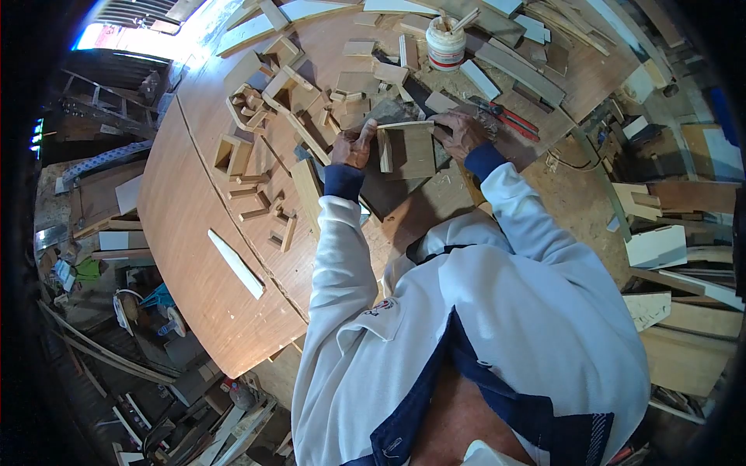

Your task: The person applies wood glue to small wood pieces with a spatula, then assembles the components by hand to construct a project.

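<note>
A small wooden panel (413, 153) lies before me with a short upright wood piece (385, 151) along its left side. Across its far edge runs a thin wood strip (406, 124). My left hand (353, 146) is closed at the left end of this strip, thumb along the corner. The strip's right end is pinched by my right hand (461, 132), whose fingertips are partly hidden. Under the panel is a dark flat board (388, 193). Right of my right hand lies a red-handled tool (514, 122), perhaps pliers or a cutter.
On the wooden table (186, 287), an open white tub (446, 48) with sticks in it stands at the back. Small wooden frames (232, 154) and several offcuts lie to the left. A white strip (235, 264) rests nearer the front. Stacked boards (688, 349) line the right side.
</note>
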Available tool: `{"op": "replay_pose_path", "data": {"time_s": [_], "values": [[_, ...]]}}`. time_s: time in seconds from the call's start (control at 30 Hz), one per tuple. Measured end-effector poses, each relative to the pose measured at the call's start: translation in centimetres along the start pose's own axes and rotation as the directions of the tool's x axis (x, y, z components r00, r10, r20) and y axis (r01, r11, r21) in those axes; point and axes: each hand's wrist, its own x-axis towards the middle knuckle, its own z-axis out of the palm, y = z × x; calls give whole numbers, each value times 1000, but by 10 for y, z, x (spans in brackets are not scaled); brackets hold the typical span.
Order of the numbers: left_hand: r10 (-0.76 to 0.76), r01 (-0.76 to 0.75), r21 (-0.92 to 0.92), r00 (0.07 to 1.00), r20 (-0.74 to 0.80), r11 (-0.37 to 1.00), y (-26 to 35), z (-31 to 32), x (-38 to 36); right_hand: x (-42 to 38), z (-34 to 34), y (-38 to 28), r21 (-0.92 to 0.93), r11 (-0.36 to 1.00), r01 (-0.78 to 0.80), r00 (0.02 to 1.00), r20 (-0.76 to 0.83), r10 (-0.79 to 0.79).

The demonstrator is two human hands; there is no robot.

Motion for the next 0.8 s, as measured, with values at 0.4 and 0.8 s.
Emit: {"op": "replay_pose_path", "data": {"time_s": [0.4, 0.8], "values": [[62, -63, 50, 998, 18, 997, 9, 9, -34, -1, 1, -1, -32, 999, 18, 1000, -7, -19], [165, -120, 375, 982, -90, 919, 22, 41, -91, 3, -7, -8, -9, 1000, 20, 999, 31, -20]]}}
